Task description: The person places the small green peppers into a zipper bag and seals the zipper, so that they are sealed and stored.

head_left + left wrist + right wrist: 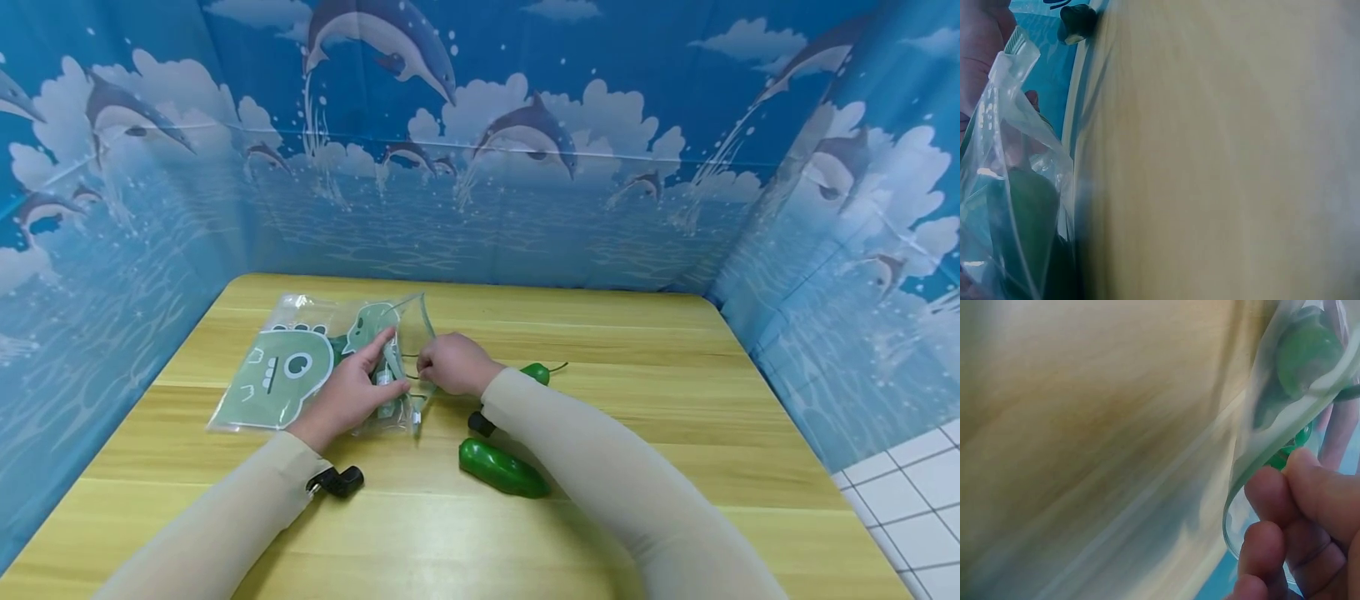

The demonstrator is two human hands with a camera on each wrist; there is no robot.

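Observation:
A clear zip bag with a printed green cartoon monster lies on the left half of the table, its mouth spread toward the right. My left hand grips the bag near that mouth, thumb and index finger apart. At the opening, my right hand pinches with thumb and index finger what looks like the stem of a green pepper, largely hidden by the fingers and bag. Another green pepper shows through the plastic. Thin stems poke out toward the right hand.
One long green pepper lies in front of the right forearm. Beyond that forearm, a second green pepper is partly covered by the sleeve. Black wrist cameras hang under both cuffs. A dolphin-print curtain borders the wooden table.

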